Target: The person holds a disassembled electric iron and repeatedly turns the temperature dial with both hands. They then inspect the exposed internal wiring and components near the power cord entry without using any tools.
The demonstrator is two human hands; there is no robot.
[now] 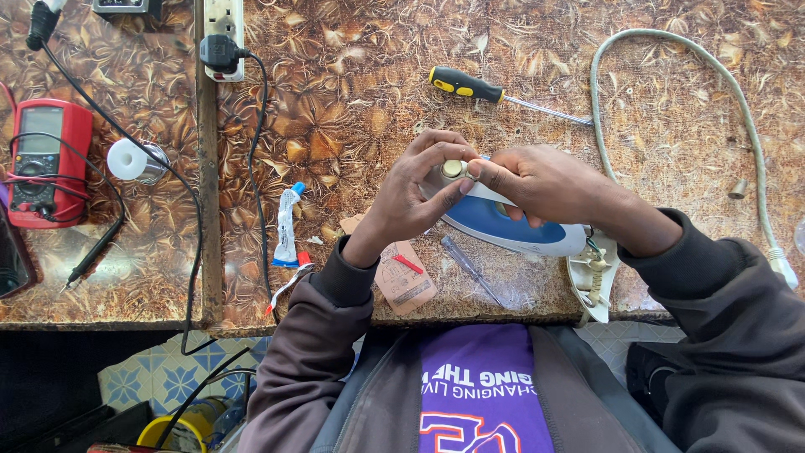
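Observation:
A blue and white clothes iron (503,225) lies on the patterned worktop (352,101) in front of me, its rear cover off and wires showing at the right end. My right hand (545,183) rests over the iron's handle. My left hand (415,189) meets it from the left. Fingers of both hands pinch a small round cream-coloured knob (454,169) above the iron's front end. A grey cord (671,46) loops from the iron's rear across the top right.
A yellow-and-black screwdriver (495,91) lies beyond my hands. A small tube (288,225), a clear pen-like tool (470,268) and a brown tag (402,277) lie near the front edge. At the left are a red multimeter (46,159), tape roll (130,159) and power strip (222,33).

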